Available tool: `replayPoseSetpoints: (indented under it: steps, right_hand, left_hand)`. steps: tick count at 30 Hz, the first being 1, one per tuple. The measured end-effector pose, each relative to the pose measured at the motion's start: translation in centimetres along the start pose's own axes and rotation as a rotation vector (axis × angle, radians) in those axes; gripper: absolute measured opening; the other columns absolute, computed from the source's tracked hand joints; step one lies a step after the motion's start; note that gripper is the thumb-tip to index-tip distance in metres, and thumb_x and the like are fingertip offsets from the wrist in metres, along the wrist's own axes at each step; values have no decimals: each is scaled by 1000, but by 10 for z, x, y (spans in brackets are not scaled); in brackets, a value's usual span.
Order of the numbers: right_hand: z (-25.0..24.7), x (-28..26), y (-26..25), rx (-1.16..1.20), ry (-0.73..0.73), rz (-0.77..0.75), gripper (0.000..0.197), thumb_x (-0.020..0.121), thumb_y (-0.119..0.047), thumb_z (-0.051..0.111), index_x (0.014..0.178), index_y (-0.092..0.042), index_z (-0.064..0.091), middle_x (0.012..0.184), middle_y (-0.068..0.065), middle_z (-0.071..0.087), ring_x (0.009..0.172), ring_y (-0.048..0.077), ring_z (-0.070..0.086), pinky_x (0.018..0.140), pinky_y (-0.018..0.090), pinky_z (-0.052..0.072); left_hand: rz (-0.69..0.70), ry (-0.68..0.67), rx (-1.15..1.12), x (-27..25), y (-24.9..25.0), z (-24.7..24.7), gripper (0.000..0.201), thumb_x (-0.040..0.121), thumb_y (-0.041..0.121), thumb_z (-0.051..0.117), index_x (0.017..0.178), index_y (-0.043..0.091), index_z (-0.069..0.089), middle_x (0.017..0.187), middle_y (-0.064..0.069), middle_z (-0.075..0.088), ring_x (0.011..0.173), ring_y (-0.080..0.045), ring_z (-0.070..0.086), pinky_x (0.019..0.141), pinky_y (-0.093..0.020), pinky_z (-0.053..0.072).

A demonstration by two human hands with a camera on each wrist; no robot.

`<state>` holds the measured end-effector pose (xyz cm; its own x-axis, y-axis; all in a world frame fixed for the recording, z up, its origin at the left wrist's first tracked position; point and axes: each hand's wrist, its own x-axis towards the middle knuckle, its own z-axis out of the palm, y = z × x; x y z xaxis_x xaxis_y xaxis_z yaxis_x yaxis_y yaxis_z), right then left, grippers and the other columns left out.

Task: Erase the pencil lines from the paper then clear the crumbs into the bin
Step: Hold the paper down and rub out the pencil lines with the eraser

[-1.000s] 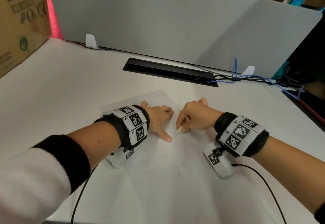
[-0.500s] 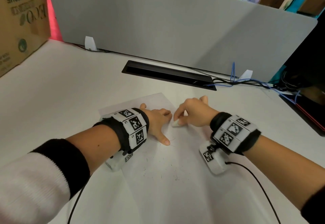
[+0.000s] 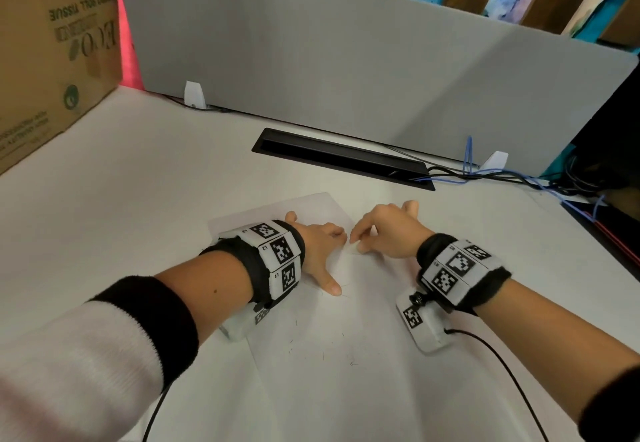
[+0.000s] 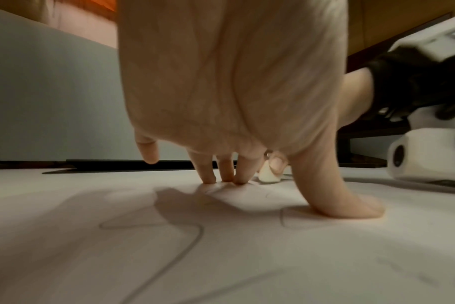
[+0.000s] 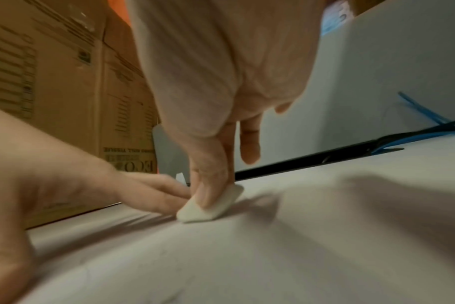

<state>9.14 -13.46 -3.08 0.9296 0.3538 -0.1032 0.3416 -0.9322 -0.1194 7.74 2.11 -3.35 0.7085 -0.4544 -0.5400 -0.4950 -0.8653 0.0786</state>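
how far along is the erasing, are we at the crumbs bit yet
Not yet. Done: some rubbing, judging by dark crumbs scattered on the paper. In hand: the right hand pinches the eraser against the sheet while the left hand presses it flat. Left: pencil lines remain under the left hand; crumbs uncleared, no bin in view.

- Head: high, looks forward and down over bench (image 3: 104,233).
- Wrist cams: low, close above paper (image 4: 221,257), facing forward.
- All share eraser (image 5: 210,203).

On the paper (image 3: 346,355), the eraser (image 3: 354,249) lies just right of the left hand (image 3: 320,251).
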Motion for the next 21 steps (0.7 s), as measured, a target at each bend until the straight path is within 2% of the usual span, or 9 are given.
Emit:
replayPoseSetpoints:
  steps: [3,6,8,12,13,18,19,21]
  right_hand:
    - [3,-4,-3,-41,-63,-20,15,82,-23,63,91,-32,71,70,-20,54,74,-1,43,78,32,12]
    - [7,-23,-2,-45,-155,-86,13,81,-25,65,90,-31,71,75,-15,60,68,-5,41,66,32,8]
    - [3,-29,-1,-9,-186,-76,10,80,-29,67,88,-30,72,76,-15,60,68,-4,43,66,33,9]
    - [-14,-12,11,130,119,86,9,81,-27,66,81,-36,66,76,-15,58,69,-2,44,76,32,17]
    - [-16,-8,14,122,141,108,10,81,-26,66,80,-36,65,76,-15,58,69,-2,43,76,33,18]
    - [-8,-3,11,40,-10,85,7,79,-27,69,84,-31,69,77,-16,57,72,-1,43,79,34,17]
    - [-5,-2,8,33,-18,76,8,78,-27,69,85,-31,70,78,-15,58,72,-1,43,79,34,18]
    - [-2,1,1,20,-50,54,10,79,-27,68,88,-30,70,80,-14,58,73,1,44,79,35,18]
  left_hand:
    - [-4,-3,6,1,1,-2,98,81,61,55,150,21,-1,157,9,-3,144,-13,11,109,-60,1]
    - [-5,-9,26,0,1,-2,101,81,62,54,150,19,-5,157,10,-8,144,-12,7,112,-58,1]
    - [0,-6,24,0,0,-1,101,81,63,53,150,19,-4,157,11,-7,144,-13,9,112,-56,1]
    - [6,12,-7,2,-4,2,101,79,64,55,150,24,-4,157,14,-7,144,-13,9,112,-53,0]
    - [8,22,-13,2,-4,3,101,79,64,55,150,24,-4,157,14,-6,144,-13,10,112,-52,-1]
    - [28,106,-97,2,-5,1,93,73,61,66,145,23,21,151,11,21,138,-14,27,113,-45,3]
    - [32,106,-103,1,-7,0,92,72,60,67,144,23,23,151,11,23,137,-15,27,113,-43,4]
    - [38,74,-87,-2,-10,-2,93,73,57,68,146,27,20,155,14,15,141,-16,19,114,-43,1]
